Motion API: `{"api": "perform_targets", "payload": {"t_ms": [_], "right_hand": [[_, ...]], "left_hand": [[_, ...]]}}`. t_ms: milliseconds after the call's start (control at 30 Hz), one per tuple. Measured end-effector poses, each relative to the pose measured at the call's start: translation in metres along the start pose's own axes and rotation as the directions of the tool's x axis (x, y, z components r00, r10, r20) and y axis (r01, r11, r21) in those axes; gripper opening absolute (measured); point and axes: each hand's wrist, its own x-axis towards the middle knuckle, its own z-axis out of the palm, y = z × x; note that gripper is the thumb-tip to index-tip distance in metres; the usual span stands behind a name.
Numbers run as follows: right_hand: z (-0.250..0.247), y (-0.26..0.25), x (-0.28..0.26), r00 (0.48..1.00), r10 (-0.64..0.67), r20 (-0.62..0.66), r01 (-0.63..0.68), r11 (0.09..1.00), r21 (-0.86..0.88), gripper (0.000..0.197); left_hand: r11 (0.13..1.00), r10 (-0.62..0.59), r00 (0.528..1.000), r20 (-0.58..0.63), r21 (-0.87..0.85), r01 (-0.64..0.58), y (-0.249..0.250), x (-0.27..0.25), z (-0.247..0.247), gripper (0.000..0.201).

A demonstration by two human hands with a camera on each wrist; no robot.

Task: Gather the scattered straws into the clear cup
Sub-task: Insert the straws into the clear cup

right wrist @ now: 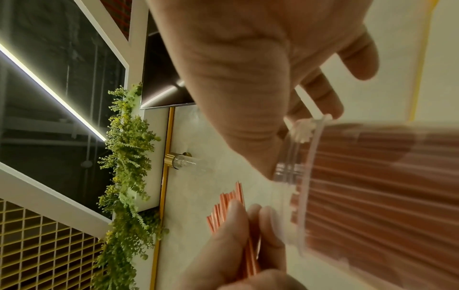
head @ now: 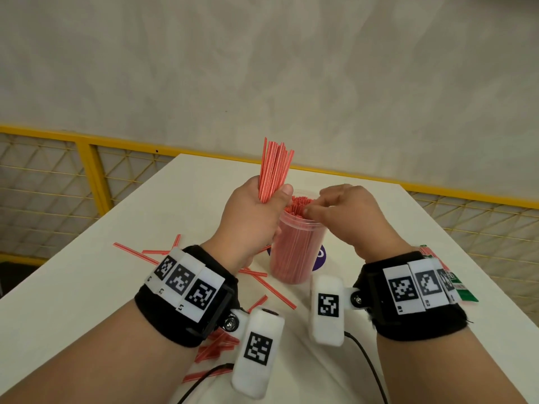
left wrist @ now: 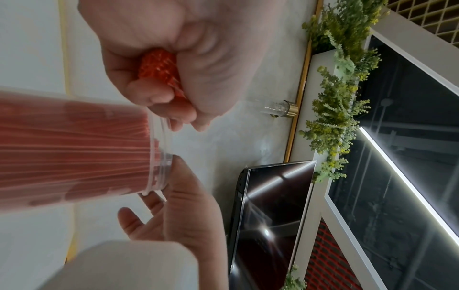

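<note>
My left hand [head: 256, 211] grips a bunch of straws [head: 275, 167], pointing up, just left of the cup [head: 297, 246]. My right hand [head: 347, 217] pinches straw tips at the full cup's top. Loose straws [head: 271, 287] lie on the near table [head: 87, 287].

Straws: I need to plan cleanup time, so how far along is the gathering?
The clear cup already looks packed. The left hand grips a bundle of straws upright; the right hand works at the rim. Loose straws are left on the table.
</note>
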Motion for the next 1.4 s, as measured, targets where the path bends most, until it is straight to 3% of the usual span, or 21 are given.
{"api": "perform_targets", "payload": {"t_ms": [200, 267, 400, 467, 633, 800, 1033, 1233, 1400], "right_hand": [[-0.003, -0.013, -0.003, 0.979, -0.011, -0.205, 0.081, 0.938, 0.337, 0.005], [-0.005, -0.019, -0.006, 0.979, -0.029, -0.203, 0.118, 0.891, 0.438, 0.01], [-0.005, -0.025, -0.009, 0.986, -0.042, -0.162, 0.114, 0.878, 0.464, 0.038], [-0.005, -0.027, -0.011, 0.99, -0.036, -0.137, 0.102, 0.85, 0.517, 0.037], [-0.003, -0.029, -0.014, 0.995, -0.027, -0.096, 0.085, 0.733, 0.675, 0.028], [-0.004, -0.025, -0.012, 0.995, -0.012, -0.098, 0.079, 0.692, 0.718, 0.027], [-0.005, -0.023, -0.011, 0.993, 0.02, -0.119, 0.073, 0.685, 0.725, 0.028], [-0.006, -0.025, -0.013, 0.997, -0.027, -0.075, 0.074, 0.661, 0.747, 0.03], [-0.005, -0.024, -0.01, 0.989, 0.007, -0.146, 0.106, 0.659, 0.745, 0.031]], "left_hand": [[0.97, -0.112, 0.984, 0.138, -0.198, 0.138, 0.0, -0.001, 0.0, 0.017], [0.965, -0.113, 0.979, 0.169, -0.215, 0.148, 0.0, -0.002, -0.001, 0.016], [0.963, -0.093, 0.973, 0.209, -0.229, 0.142, 0.001, -0.003, 0.0, 0.018], [0.963, -0.091, 0.97, 0.226, -0.229, 0.144, 0.002, -0.004, 0.001, 0.03], [0.958, -0.085, 0.961, 0.263, -0.242, 0.151, 0.003, -0.005, 0.001, 0.032], [0.96, -0.079, 0.964, 0.254, -0.242, 0.142, 0.005, -0.006, 0.002, 0.043], [0.967, -0.102, 0.974, 0.201, -0.21, 0.144, 0.004, -0.005, 0.004, 0.02], [0.975, -0.099, 0.976, 0.194, -0.178, 0.134, 0.006, -0.005, 0.0, 0.024], [0.975, -0.083, 0.975, 0.206, -0.187, 0.122, 0.007, -0.006, 0.0, 0.024]]}}
